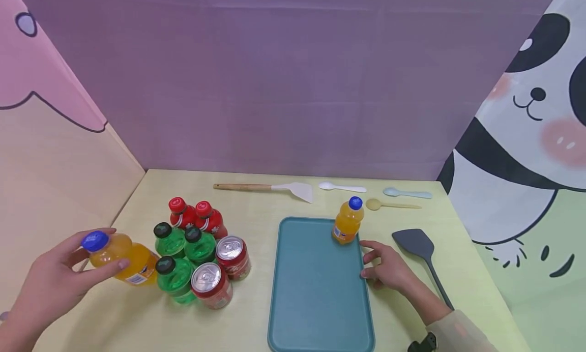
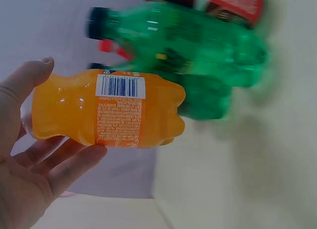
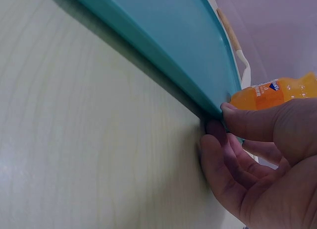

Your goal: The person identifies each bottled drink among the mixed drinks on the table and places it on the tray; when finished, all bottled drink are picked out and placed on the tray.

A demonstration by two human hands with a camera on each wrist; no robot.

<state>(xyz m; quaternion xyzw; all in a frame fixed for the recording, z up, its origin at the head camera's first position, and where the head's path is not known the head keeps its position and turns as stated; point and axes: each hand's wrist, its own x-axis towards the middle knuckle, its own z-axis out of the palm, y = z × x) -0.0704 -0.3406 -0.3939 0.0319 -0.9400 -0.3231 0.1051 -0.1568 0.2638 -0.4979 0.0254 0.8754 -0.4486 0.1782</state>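
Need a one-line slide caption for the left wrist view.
Left hand holds an orange soda bottle on its side beside green bottles on the table.

— Where's the tray (image 1: 316,291)?
— Mid-table, 1 bottle (image 1: 347,223) standing in its far right corner.
— And left of it?
— 5 bottles (image 1: 185,240) and 2 cans (image 1: 222,273), clustered. Behind the tray lie a spatula (image 1: 274,188) and 3 spoons (image 1: 380,194).

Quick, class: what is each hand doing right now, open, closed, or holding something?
Left hand: grips the orange bottle, lifted beside the green bottles.
Right hand: pinches the rim of the teal tray.
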